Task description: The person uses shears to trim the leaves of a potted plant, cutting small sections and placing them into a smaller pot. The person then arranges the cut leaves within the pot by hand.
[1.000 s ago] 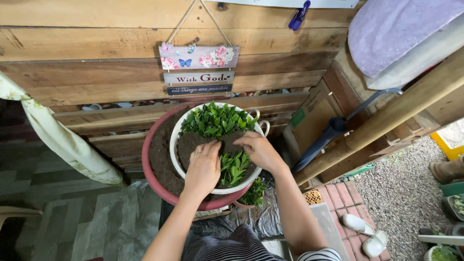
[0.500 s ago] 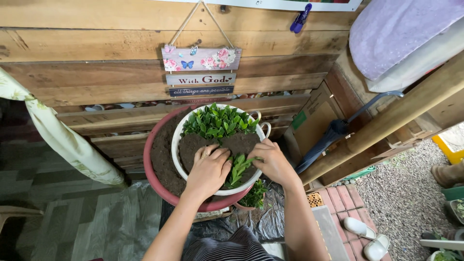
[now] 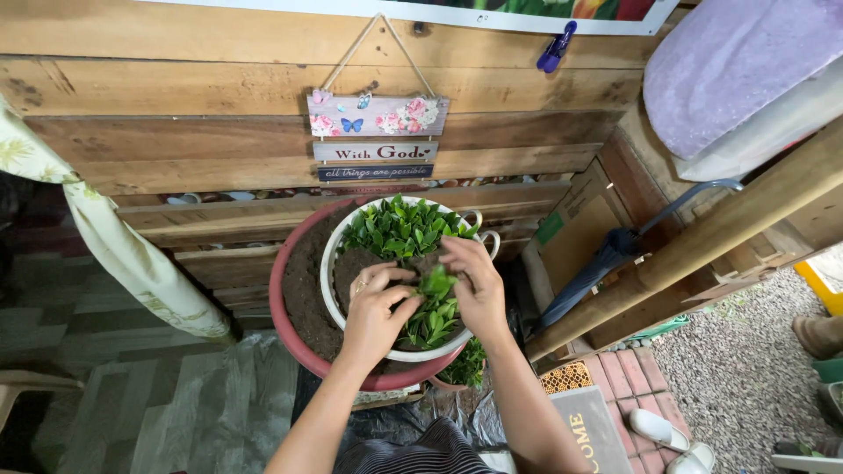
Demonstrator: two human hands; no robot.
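Your two bare forearms rise from the lower edge and converge. Your left hand (image 3: 376,309) lies palm down, fingers curled; your right hand (image 3: 472,283) bends inward, fingertips apparently pinched together.

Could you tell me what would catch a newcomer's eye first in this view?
Most striking is the white pot of green leafy cuttings at centre, sitting in a larger red basin of soil. Both hands work in it: the left hand and right hand meet around a small leafy sprig. Above, a flowered wooden sign hangs on the plank wall.
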